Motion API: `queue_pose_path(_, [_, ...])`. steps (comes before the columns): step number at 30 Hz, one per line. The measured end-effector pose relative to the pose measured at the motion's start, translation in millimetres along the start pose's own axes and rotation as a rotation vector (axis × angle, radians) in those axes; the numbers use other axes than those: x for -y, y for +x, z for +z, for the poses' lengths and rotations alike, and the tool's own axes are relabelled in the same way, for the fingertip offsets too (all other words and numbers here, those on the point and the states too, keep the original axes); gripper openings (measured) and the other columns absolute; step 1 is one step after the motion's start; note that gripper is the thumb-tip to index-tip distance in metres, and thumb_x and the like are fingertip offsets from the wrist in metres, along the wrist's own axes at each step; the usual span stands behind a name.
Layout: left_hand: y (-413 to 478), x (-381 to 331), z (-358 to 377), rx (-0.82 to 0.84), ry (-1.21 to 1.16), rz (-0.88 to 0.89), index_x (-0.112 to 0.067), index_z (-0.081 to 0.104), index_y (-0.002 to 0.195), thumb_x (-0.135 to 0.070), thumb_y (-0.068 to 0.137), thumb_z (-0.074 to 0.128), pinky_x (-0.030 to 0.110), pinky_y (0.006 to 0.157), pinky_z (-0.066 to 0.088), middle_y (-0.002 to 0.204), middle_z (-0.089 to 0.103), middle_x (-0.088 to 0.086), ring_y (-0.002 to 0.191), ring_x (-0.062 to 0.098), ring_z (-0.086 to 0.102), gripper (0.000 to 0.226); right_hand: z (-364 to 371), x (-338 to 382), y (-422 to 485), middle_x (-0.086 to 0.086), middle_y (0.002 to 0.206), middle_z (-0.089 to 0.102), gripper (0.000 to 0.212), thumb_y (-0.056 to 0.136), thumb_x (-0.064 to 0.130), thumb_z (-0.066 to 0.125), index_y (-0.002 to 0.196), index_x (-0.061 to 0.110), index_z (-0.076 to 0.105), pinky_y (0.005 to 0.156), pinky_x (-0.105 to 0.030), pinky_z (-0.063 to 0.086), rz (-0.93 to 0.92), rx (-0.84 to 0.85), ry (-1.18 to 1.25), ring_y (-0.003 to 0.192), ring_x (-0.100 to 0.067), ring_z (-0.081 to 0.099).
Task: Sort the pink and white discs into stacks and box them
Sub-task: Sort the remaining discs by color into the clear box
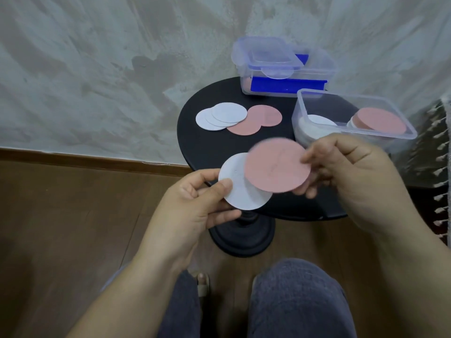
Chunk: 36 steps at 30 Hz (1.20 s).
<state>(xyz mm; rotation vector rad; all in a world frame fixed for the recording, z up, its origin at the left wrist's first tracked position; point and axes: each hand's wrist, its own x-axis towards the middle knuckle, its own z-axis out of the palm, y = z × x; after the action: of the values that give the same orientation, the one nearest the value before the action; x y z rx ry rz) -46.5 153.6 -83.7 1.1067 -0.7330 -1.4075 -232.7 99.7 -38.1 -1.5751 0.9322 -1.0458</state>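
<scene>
Pink disc (278, 165) is pinched at its right edge by the right hand (341, 172), thumb on top and curled fingers beneath. Its outline is blurred. It overlaps a white disc (239, 189), which the left hand (195, 198) holds the same way by its left edge. Both hands are closed on one disc each, above the near rim of the black table (200, 142).

Risks as I see them:
- These are edge pinches only. The discs look thin and light, so a slack thumb lets one slide out, and it lands on the floor or the lap rather than the table.
- The pink disc lies over the white one. If the two rub as the hands part, one could drag the other askew in its grip.
- The clear open box (341, 93) just beyond the right hand holds a white stack (317, 120) on the left and a pink stack (380, 120) on the right, close together. A careless drop puts a disc on the wrong pile or leaves it leaning on the wall.
- The box sits at the table's right side and I can't tell whether it overhangs. Pressing on its rim could tip it.
- The white discs (219, 115) and pink discs (256, 120) on the table are fanned and touching, not squared, so a sweeping grab likely picks up both colours.

The lidded box (327, 67) at the back is well apart and not a concern.
</scene>
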Motion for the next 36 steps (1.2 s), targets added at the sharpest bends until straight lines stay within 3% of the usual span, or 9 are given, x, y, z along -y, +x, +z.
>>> queue_pose_path(3, [-0.2, -1.2, -0.7, 0.016, -0.005, -0.015, -0.011, 0.065, 0.097, -0.017, 0.081, 0.058, 0.023, 0.058, 0.056, 0.083, 0.073, 0.008, 0.070, 0.017, 0.070, 0.018, -0.2, -5.2, -1.5, -0.002, 0.059, 0.067, 0.011, 0.064, 0.022, 0.067, 0.070, 0.014, 0.063, 0.049, -0.018, 0.050, 0.024, 0.065, -0.024, 0.049, -0.011, 0.062])
queue_pose_path(9, [-1.6, -4.0, 2.5, 0.058, 0.002, -0.018, -0.011, 0.066, 0.097, -0.027, 0.072, 0.058, 0.021, 0.056, 0.055, 0.081, 0.073, 0.006, 0.066, 0.014, 0.068, 0.031, 0.8, -8.2, 0.9, -0.011, 0.071, 0.068, 0.033, 0.066, 0.019, 0.065, 0.098, 0.019, 0.054, 0.053, -0.023, 0.054, 0.099, 0.111, -0.114, 0.053, -0.016, 0.062])
queue_pose_path(16, [-1.1, 0.8, 5.3, 0.122, 0.045, -0.015, -0.011, 0.065, 0.097, -0.020, 0.076, 0.058, 0.023, 0.060, 0.056, 0.080, 0.072, 0.005, 0.068, 0.016, 0.068, 0.023, 4.6, -9.0, 2.6, 0.002, 0.075, 0.068, 0.027, 0.076, 0.010, 0.069, 0.095, 0.029, 0.067, 0.054, -0.015, 0.051, 0.002, 0.073, -0.296, 0.055, -0.007, 0.059])
queue_pose_path(20, [-1.1, 3.9, 5.1, 0.136, 0.046, -0.031, -0.011, 0.065, 0.094, -0.006, 0.086, 0.055, 0.025, 0.064, 0.057, 0.080, 0.072, 0.006, 0.071, 0.015, 0.069, 0.014, 5.0, -11.0, 8.1, 0.004, 0.083, 0.065, 0.031, 0.077, 0.011, 0.070, 0.097, 0.035, 0.067, 0.063, -0.011, 0.046, -0.109, 0.091, -0.485, 0.070, -0.004, 0.058])
queue_pose_path(27, [3.4, 3.7, -0.1, -0.008, 0.031, 0.031, -0.009, 0.064, 0.086, -0.008, 0.087, 0.056, 0.024, 0.057, 0.056, 0.076, 0.072, 0.010, 0.070, 0.017, 0.070, 0.009, 15.2, -13.2, 22.8, 0.008, 0.090, 0.066, 0.026, 0.081, 0.016, 0.068, 0.097, 0.036, 0.068, 0.073, -0.012, 0.046, -0.067, 0.179, -0.500, 0.079, -0.002, 0.060])
queue_pose_path(31, [12.2, -3.5, -10.5, -0.164, 0.038, 0.116, -0.008, 0.064, 0.083, -0.007, 0.085, 0.059, 0.022, 0.053, 0.055, 0.069, 0.072, 0.006, 0.064, 0.015, 0.070, 0.005, 26.2, -9.3, 63.1, 0.027, 0.096, 0.060, 0.024, 0.088, 0.025, 0.060, 0.111, 0.032, 0.064, 0.080, 0.002, 0.039, 0.000, 0.182, -0.652, 0.083, 0.012, 0.056])
queue_pose_path(32, [14.9, -6.1, -13.9, -0.198, 0.037, 0.133, -0.008, 0.064, 0.083, -0.007, 0.085, 0.060, 0.021, 0.053, 0.054, 0.069, 0.072, 0.005, 0.064, 0.014, 0.070, 0.005, 30.8, -10.7, 78.7, 0.022, 0.104, 0.060, 0.027, 0.089, 0.027, 0.059, 0.117, 0.030, 0.062, 0.087, -0.002, 0.039, -0.009, 0.189, -0.733, 0.091, 0.009, 0.056])
queue_pose_path(34, [20.1, -9.9, -20.0, -0.259, 0.019, 0.153, -0.007, 0.063, 0.081, -0.009, 0.085, 0.061, 0.022, 0.054, 0.055, 0.068, 0.072, 0.003, 0.064, 0.014, 0.070, 0.005, 40.8, -14.9, 111.1, 0.006, 0.128, 0.055, 0.039, 0.090, 0.033, 0.057, 0.128, 0.025, 0.054, 0.103, -0.025, 0.038, -0.007, 0.220, -0.929, 0.114, -0.009, 0.052])
queue_pose_path(36, [24.2, -12.2, -24.5, -0.300, -0.001, 0.158, -0.007, 0.062, 0.080, -0.011, 0.085, 0.062, 0.023, 0.055, 0.055, 0.067, 0.071, 0.003, 0.066, 0.014, 0.069, 0.006, 49.8, -19.5, 139.2, -0.005, 0.140, 0.045, 0.051, 0.089, 0.036, 0.056, 0.135, 0.017, 0.045, 0.103, -0.034, 0.034, 0.046, 0.280, -1.093, 0.126, -0.022, 0.044])
